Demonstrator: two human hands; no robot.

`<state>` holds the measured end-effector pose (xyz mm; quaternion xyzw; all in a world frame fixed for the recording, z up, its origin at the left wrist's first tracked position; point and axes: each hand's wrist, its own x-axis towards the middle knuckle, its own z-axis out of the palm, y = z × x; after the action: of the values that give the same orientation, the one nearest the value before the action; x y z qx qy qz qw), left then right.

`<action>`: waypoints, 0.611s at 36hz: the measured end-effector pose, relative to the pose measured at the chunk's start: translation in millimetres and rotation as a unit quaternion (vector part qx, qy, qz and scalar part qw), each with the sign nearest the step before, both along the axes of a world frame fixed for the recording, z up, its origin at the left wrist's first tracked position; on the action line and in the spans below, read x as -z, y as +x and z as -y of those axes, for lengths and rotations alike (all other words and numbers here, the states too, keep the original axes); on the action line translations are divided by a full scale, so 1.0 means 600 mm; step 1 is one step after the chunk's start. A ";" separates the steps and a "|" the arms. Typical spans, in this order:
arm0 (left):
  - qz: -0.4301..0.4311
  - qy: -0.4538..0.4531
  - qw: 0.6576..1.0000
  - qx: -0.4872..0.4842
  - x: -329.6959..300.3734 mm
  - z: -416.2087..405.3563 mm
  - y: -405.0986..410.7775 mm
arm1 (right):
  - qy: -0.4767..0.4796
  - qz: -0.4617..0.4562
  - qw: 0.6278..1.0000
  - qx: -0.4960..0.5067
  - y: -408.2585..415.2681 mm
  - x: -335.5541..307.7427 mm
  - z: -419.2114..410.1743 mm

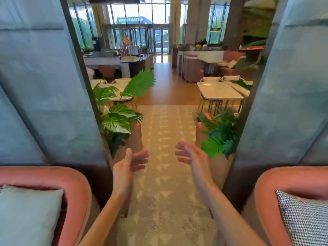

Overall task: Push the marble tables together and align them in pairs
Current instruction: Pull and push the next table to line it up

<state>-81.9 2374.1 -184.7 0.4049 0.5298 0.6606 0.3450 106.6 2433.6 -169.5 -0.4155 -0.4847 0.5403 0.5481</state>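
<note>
Marble tables (219,92) stand beyond planters (122,121), hands (130,163) empty.

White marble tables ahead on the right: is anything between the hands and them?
Both hands, left and right, are empty over the patterned carpet. The aisle is open, but a planter of green ferns stands directly before the white marble tables.

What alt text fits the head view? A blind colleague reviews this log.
Both bare hands, left hand and right hand, reach forward open and empty over a patterned carpet. Marble tables stand far ahead, beyond potted plants.
</note>
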 end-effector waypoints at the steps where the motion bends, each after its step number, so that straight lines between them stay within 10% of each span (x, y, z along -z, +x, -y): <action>1: 0.006 -0.001 1.000 0.006 -0.005 -0.049 -0.011 | 0.005 0.002 1.000 -0.003 -0.010 -0.002 -0.044; 22: 0.055 0.040 0.995 0.078 -0.062 -1.030 -0.092 | 0.014 0.011 0.997 0.074 -0.105 -0.040 -0.978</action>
<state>-137.4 2992.2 -147.4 0.4218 0.4500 0.6732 0.4079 43.7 3020.2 -145.3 -0.4484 -0.4657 0.4874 0.5869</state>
